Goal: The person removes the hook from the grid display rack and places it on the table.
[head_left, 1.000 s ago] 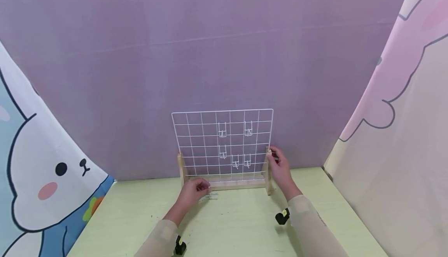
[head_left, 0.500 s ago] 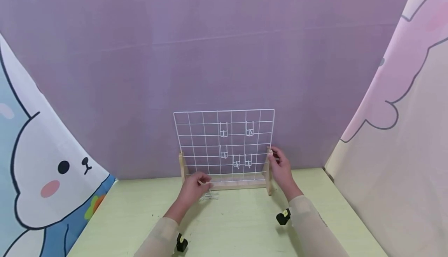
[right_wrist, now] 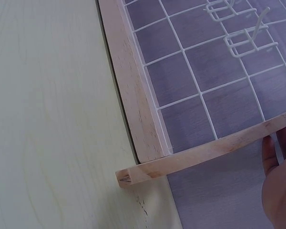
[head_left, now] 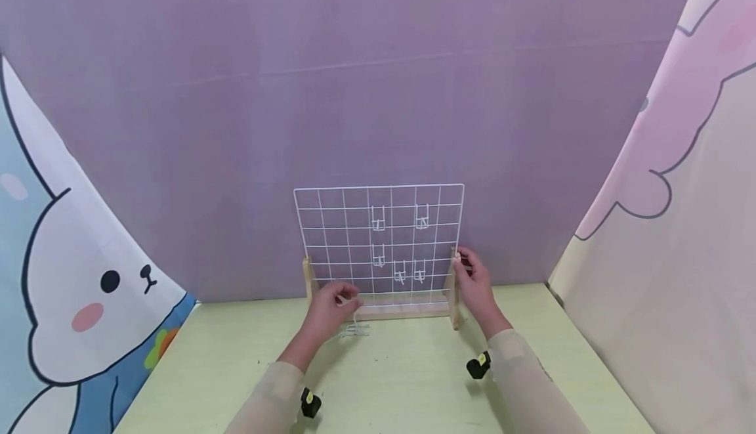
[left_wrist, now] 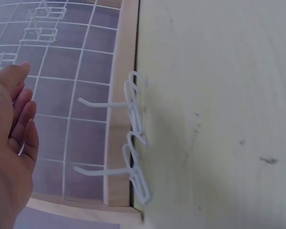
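Observation:
A white wire grid panel (head_left: 342, 237) stands upright in a wooden stand (head_left: 401, 312) at the back of the pale green table (head_left: 413, 375). Several white hooks (head_left: 378, 218) hang on its right half. My left hand (head_left: 347, 299) is raised in front of the grid's lower left, fingers curled; a sliver of white wire shows between its fingers (left_wrist: 20, 143), so it seems to pinch a small hook. Two loose hooks (left_wrist: 136, 138) lie on the table just below it, also visible as loose hooks (head_left: 354, 331). My right hand (head_left: 462, 264) grips the stand's right post (right_wrist: 190, 160).
A purple backdrop hangs close behind the stand. Cartoon-printed curtains close in the left (head_left: 71, 289) and right (head_left: 679, 224) sides. Black wrist cameras (head_left: 477, 366) sit on both sleeves. The table's near part lies between my forearms.
My left hand has lifted from the loose hooks on the table up to the grid's bottom rows. The right hand has stayed on the post.

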The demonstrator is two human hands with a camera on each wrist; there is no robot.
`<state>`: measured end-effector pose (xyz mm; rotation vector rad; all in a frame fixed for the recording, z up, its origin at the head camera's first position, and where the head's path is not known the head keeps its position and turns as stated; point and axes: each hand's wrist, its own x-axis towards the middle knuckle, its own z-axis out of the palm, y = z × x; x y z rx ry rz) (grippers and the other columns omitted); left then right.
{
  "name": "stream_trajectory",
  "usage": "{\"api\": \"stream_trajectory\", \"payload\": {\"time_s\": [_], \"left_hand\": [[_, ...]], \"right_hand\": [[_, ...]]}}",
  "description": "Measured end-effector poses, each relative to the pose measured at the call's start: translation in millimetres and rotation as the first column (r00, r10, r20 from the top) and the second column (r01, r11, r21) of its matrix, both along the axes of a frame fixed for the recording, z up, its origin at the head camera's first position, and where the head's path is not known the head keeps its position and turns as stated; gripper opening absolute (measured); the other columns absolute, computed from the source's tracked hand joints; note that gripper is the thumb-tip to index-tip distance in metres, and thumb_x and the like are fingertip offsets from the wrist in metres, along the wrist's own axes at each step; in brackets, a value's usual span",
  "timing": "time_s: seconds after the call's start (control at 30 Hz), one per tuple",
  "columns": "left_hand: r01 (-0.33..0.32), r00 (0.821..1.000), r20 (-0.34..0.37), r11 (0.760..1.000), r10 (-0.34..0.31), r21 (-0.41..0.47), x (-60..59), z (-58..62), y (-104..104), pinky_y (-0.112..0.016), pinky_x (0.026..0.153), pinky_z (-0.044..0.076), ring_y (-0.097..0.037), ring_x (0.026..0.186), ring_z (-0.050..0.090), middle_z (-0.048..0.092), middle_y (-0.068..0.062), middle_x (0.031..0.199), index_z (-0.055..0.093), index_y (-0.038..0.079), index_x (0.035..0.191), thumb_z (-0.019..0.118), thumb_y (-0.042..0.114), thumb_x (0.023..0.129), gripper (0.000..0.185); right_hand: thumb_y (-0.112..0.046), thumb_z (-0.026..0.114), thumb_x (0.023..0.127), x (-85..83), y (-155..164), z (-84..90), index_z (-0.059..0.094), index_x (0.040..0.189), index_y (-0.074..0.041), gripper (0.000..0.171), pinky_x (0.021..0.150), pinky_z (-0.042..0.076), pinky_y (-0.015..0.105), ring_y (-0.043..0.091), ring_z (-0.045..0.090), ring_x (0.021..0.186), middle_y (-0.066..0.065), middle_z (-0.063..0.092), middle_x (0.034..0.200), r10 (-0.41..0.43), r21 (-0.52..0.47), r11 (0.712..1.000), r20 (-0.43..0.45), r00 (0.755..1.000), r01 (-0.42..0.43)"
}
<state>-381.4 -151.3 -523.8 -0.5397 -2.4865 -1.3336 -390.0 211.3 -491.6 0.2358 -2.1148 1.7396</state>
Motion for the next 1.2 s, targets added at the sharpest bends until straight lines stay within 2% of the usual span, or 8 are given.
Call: {"api": "stream_trajectory", "payload": {"time_s": [0.13, 0.3, 0.43, 0.6, 0.77, 0.97, 1.2], "left_hand": [[0.006, 1.000, -0.023, 1.000, -0.006, 0.013, -0.3, 6.6, 5.2, -0.034, 0.089, 0.059, -0.017, 0.100, 0.067, 0.076, -0.003, 0.108, 0.079, 0.010, 0.114, 0.088, 0.014, 0.097, 0.020], [-0.007, 0.997, -0.072, 1.000, 0.009, 0.029, 0.1, 18.1, 16.1, -0.033, 0.089, 0.060, -0.017, 0.098, 0.069, 0.076, 0.002, 0.106, 0.079, 0.011, 0.112, 0.090, 0.012, 0.095, 0.021], [0.009, 0.995, -0.098, 0.998, -0.003, 0.062, 0.1, 28.5, 25.5, -0.034, 0.089, 0.061, -0.016, 0.098, 0.069, 0.075, 0.003, 0.107, 0.078, 0.011, 0.113, 0.090, 0.012, 0.095, 0.022], [0.030, 0.995, -0.095, 0.994, -0.021, 0.100, -0.2, 38.8, 34.4, -0.036, 0.092, 0.060, -0.020, 0.102, 0.068, 0.076, -0.008, 0.113, 0.077, 0.011, 0.117, 0.088, 0.016, 0.097, 0.024], [0.023, 0.997, -0.082, 0.990, -0.011, 0.136, -1.1, 44.5, 40.9, -0.036, 0.092, 0.060, -0.021, 0.102, 0.067, 0.075, -0.010, 0.114, 0.077, 0.016, 0.117, 0.088, 0.019, 0.097, 0.024], [0.030, 0.994, -0.111, 0.988, -0.013, 0.148, -3.2, 48.8, 47.2, -0.037, 0.094, 0.060, -0.021, 0.103, 0.067, 0.075, -0.015, 0.116, 0.077, 0.009, 0.119, 0.088, 0.020, 0.098, 0.025], [0.044, 0.990, -0.141, 0.987, -0.022, 0.157, -5.5, 53.1, 53.4, -0.039, 0.097, 0.059, -0.021, 0.104, 0.068, 0.075, -0.004, 0.113, 0.078, 0.008, 0.116, 0.088, 0.018, 0.097, 0.024]], "right_hand": [[-0.010, 0.058, 0.116, -15.7, 4.3, -18.0, 0.057, 0.153, 0.001, 0.039, 0.088, 0.054, 0.020, 0.021, 0.058, 0.111, 0.027, 0.064, 0.134, -0.011, -0.011, 1.000, -0.007, 1.000, 0.011], [-0.017, 0.060, 0.116, -24.0, 6.8, -29.7, 0.060, 0.152, -0.005, 0.038, 0.088, 0.054, 0.019, 0.024, 0.058, 0.113, 0.024, 0.064, 0.133, -0.027, -0.010, 1.000, -0.036, 0.999, 0.027], [-0.019, 0.061, 0.116, -24.0, 6.9, -30.4, 0.061, 0.150, -0.007, 0.036, 0.088, 0.056, 0.020, 0.026, 0.059, 0.113, 0.022, 0.065, 0.131, -0.028, -0.009, 1.000, -0.048, 0.998, 0.027], [-0.021, 0.061, 0.116, -23.3, 6.5, -30.2, 0.062, 0.149, -0.009, 0.035, 0.087, 0.057, 0.022, 0.027, 0.059, 0.113, 0.020, 0.065, 0.130, -0.022, -0.009, 1.000, -0.046, 0.999, 0.022], [-0.023, 0.060, 0.116, -23.6, 6.7, -30.5, 0.061, 0.150, -0.009, 0.036, 0.088, 0.057, 0.023, 0.027, 0.059, 0.113, 0.021, 0.065, 0.130, -0.018, -0.002, 1.000, -0.046, 0.999, 0.018], [-0.021, 0.060, 0.116, -24.5, 7.2, -31.0, 0.061, 0.150, -0.008, 0.036, 0.088, 0.057, 0.022, 0.026, 0.060, 0.113, 0.020, 0.066, 0.131, -0.021, -0.001, 1.000, -0.049, 0.999, 0.021], [-0.019, 0.060, 0.116, -24.6, 6.3, -30.1, 0.061, 0.150, -0.007, 0.036, 0.088, 0.056, 0.021, 0.025, 0.060, 0.113, 0.021, 0.065, 0.132, -0.030, -0.006, 1.000, -0.039, 0.999, 0.030]]}}
